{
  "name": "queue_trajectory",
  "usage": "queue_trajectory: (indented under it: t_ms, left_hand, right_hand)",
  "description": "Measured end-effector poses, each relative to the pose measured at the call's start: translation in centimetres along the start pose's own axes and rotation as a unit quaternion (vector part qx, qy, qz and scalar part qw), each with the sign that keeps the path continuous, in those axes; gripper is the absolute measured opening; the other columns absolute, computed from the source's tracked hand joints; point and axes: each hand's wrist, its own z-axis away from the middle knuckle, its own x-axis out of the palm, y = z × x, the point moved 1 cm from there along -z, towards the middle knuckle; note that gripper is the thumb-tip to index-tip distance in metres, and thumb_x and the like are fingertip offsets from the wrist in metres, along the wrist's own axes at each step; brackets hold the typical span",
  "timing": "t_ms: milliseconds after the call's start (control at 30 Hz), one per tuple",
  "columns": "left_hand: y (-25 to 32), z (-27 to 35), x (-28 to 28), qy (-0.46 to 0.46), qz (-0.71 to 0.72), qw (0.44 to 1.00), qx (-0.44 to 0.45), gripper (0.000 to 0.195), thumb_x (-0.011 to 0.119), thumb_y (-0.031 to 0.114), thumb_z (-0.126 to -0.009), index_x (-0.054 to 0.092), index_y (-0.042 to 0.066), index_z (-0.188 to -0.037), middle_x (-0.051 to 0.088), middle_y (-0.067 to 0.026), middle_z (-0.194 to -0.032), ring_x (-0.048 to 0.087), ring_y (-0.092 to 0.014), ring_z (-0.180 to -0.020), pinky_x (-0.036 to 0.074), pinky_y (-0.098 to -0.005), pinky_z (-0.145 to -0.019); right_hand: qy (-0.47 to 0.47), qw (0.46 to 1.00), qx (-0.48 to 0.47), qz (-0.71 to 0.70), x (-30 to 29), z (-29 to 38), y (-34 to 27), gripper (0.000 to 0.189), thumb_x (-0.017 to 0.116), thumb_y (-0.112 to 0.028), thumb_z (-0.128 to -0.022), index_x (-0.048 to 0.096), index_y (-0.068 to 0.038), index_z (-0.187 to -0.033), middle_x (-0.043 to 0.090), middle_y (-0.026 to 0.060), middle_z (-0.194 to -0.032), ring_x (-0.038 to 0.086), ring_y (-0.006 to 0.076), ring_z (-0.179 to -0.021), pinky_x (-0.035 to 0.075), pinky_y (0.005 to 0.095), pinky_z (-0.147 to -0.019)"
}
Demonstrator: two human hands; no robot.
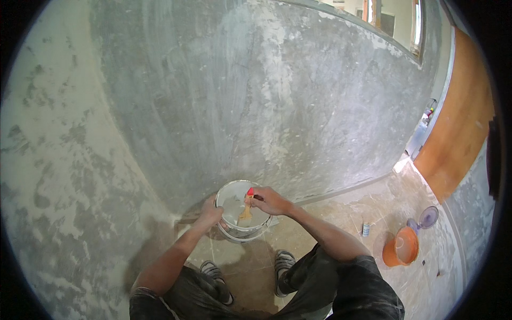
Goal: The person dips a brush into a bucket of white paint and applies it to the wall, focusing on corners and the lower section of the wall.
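Note:
A white plastic bucket [242, 232] with pale liquid in it stands at the foot of the grey wall. My left hand [211, 212] grips the bucket's rim on its left side. In my right hand [270, 201] is a flat paintbrush [245, 215] with a wooden handle and a red tip, held over the bucket's mouth. Its bristles point down towards the near inside wall; whether they touch the bucket or the liquid cannot be told.
An orange bucket [391, 253] stands on the tiled floor at right, beside a purple object [429, 217] and a small can [366, 229]. The patchy grey wall [192, 100] rises ahead, with a window opening [400, 24] at upper right. An orange-brown panel [460, 120] is far right.

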Motion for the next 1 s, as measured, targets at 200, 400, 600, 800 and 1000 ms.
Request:
queue_trajectory:
  t_ms: [200,400,600,800,1000]
  left_hand:
    - [0.7,-0.3,-0.2,0.035,-0.028,0.999,0.024,0.055,0.046,0.0,-0.076,0.046,0.0,-0.13,0.062,-0.0176,-0.107,0.066,-0.026,-0.074,0.054,-0.035,-0.07]
    - [-1.3,-2.1,-0.7,0.035,0.05,0.998,0.029,0.055,0.044,-0.002,-0.076,0.042,-0.003,-0.131,0.062,-0.0184,-0.098,0.062,-0.023,-0.054,0.055,-0.0311,-0.048]
    - [-0.6,-1.5,-1.1,0.031,0.053,0.997,0.037,0.055,0.043,-0.003,-0.075,0.041,-0.005,-0.13,0.061,-0.0204,-0.095,0.061,-0.023,-0.047,0.054,-0.0309,-0.043]
    - [-1.8,-2.4,-1.0,0.023,0.037,0.998,0.047,0.048,0.041,-0.004,-0.076,0.047,-0.005,-0.124,0.061,-0.0213,-0.098,0.063,-0.027,-0.046,0.054,-0.0357,-0.04]
    - [-1.2,-2.0,-0.4,0.032,0.036,0.996,0.071,0.05,0.041,-0.005,-0.075,0.048,-0.003,-0.124,0.063,-0.0209,-0.095,0.063,-0.027,-0.045,0.053,-0.0349,-0.039]
  right_hand:
    - [-0.05,0.995,0.067,-0.059,0.0,1.0,0.7,0.031,0.054,-0.028,-0.096,0.059,0.003,-0.099,0.064,0.0066,-0.082,0.062,0.0125,-0.074,0.051,0.0287,-0.07]
    - [0.062,0.997,0.026,-0.046,-1.0,0.5,1.1,0.027,0.055,-0.024,-0.095,0.058,0.002,-0.098,0.062,0.0076,-0.08,0.061,0.0133,-0.072,0.051,0.0292,-0.068]
    - [0.023,0.999,0.003,-0.027,-1.1,0.0,0.5,0.024,0.054,-0.022,-0.095,0.058,0.002,-0.098,0.061,0.0093,-0.08,0.061,0.0151,-0.073,0.05,0.0303,-0.068]
    - [0.023,0.999,-0.006,-0.026,-0.6,-0.3,-0.2,0.022,0.055,-0.019,-0.095,0.057,0.002,-0.098,0.06,0.0092,-0.081,0.06,0.0147,-0.072,0.05,0.0294,-0.067]
    - [0.055,0.997,-0.006,-0.058,-0.7,-0.7,1.0,0.024,0.054,-0.021,-0.096,0.057,0.003,-0.097,0.061,0.0084,-0.078,0.06,0.0138,-0.07,0.051,0.0287,-0.066]
